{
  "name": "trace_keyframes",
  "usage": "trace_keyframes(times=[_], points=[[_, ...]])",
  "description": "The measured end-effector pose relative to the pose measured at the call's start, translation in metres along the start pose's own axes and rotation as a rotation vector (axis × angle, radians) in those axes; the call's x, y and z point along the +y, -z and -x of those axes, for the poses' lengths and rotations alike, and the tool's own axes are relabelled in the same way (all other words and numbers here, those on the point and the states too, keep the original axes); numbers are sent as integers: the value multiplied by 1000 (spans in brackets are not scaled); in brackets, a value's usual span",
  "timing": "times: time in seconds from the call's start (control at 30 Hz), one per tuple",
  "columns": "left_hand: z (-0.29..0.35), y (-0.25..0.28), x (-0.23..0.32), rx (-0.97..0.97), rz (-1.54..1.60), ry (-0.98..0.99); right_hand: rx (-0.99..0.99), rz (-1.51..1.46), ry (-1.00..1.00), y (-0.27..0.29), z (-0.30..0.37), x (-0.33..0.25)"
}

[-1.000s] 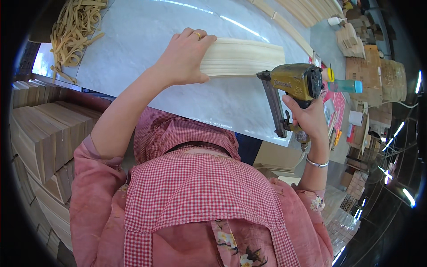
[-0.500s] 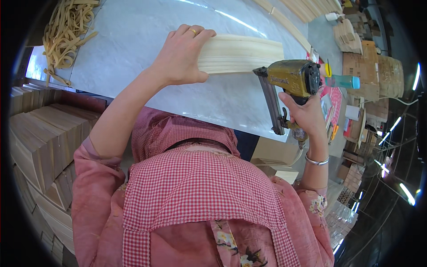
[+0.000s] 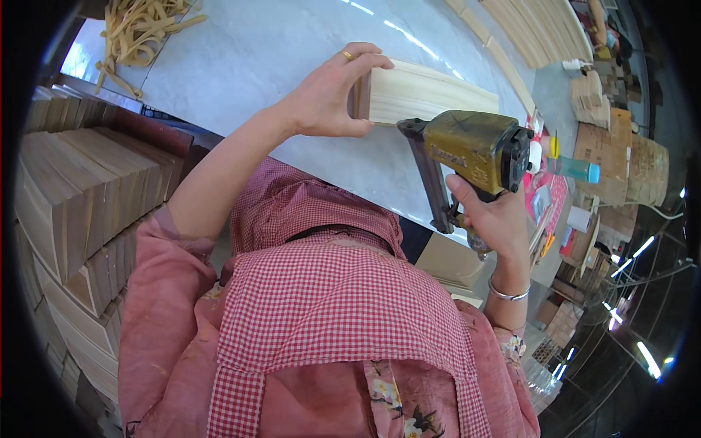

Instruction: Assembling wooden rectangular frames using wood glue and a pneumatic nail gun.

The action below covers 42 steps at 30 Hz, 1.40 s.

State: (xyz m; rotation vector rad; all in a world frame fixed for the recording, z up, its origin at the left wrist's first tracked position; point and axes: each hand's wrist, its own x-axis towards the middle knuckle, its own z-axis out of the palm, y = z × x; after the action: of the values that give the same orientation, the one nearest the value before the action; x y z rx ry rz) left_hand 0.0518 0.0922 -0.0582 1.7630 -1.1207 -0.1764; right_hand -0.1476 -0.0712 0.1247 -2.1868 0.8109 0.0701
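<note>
We see hands well apart. Left hand [image 3: 325, 95] clamped across left end of pale wooden board [image 3: 431, 89], thumb on near edge, fingers on far edge; darker wooden end piece [image 3: 359, 96] shows between them. Board lies on marbled bench [image 3: 241, 62]. Right hand [image 3: 495, 215] wrapped round grip of olive-gold pneumatic nail gun [image 3: 467, 146], nose beside board's near edge (contact, we cannot tell). Tan strips [image 3: 139, 36] heaped at bench's far left.

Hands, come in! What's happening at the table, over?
Left hand gripping pale wooden piece. Right hand holding nail gun, nose nearby. Tan strips heaped far left.
</note>
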Motion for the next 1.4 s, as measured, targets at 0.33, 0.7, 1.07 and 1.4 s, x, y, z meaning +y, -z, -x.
trace_keyframes(times=[0.33, 0.7, 1.07, 1.4], points=[[0, -3, -6, 48, 2, -43, -44, 9, -43, -21, -3, -12], [4, -5, -6, 95, 46, -36, -70, 130, -76, -20, -8, -31], [6, -11, -8, 127, 18, -17, -28, 132, -10, -26, -34, -49], [11, -6, -2, 95, 109, 10, -79, 213, -19, -24, -40, -57]])
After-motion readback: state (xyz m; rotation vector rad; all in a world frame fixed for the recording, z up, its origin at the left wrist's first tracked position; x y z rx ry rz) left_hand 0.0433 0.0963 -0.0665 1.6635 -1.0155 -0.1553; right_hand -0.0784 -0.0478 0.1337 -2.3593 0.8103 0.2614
